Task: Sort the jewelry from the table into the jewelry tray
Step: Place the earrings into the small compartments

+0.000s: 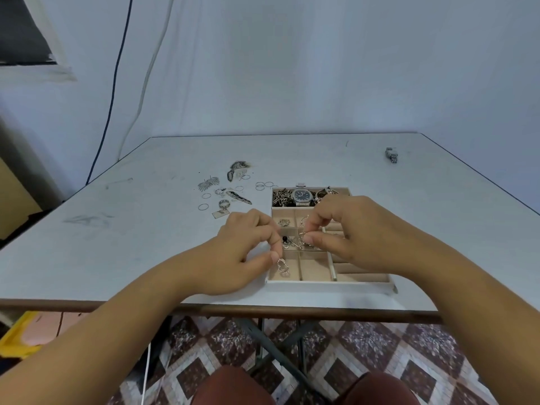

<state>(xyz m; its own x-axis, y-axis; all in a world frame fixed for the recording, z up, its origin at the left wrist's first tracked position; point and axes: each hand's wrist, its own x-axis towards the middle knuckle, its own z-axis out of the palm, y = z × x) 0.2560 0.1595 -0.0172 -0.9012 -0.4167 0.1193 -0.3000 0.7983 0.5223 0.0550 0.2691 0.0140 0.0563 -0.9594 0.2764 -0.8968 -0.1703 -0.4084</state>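
The left hand (248,252) has its fingers curled, thumb and forefinger pinching the top of a silver looped piece (282,266) that hangs just above, or onto, the near-left compartment of the jewelry tray (330,286); whether its lower end touches the lining cannot be told. The right hand (350,229) is also curled, its thumb and fingertips pinching a thin wire piece (305,220) over the tray's middle cells. The 2 hands are close together but not touching. Between them, in a middle compartment, lies a tangle of jewelry (296,243) with 1 black bead at its left. The cell behind it holds a small silver cluster (283,222). The long far compartment carries a wristwatch (301,197) with a dark dial, flanked by more metal pieces. The tray sits near the front edge of the white table (131,235), under and just ahead of both hands. Loose jewelry (225,194), including thin rings and leaf-shaped pieces, lies scattered on the table behind the left hand, left of the tray. A metal band piece (391,155) lies well apart at the far right.
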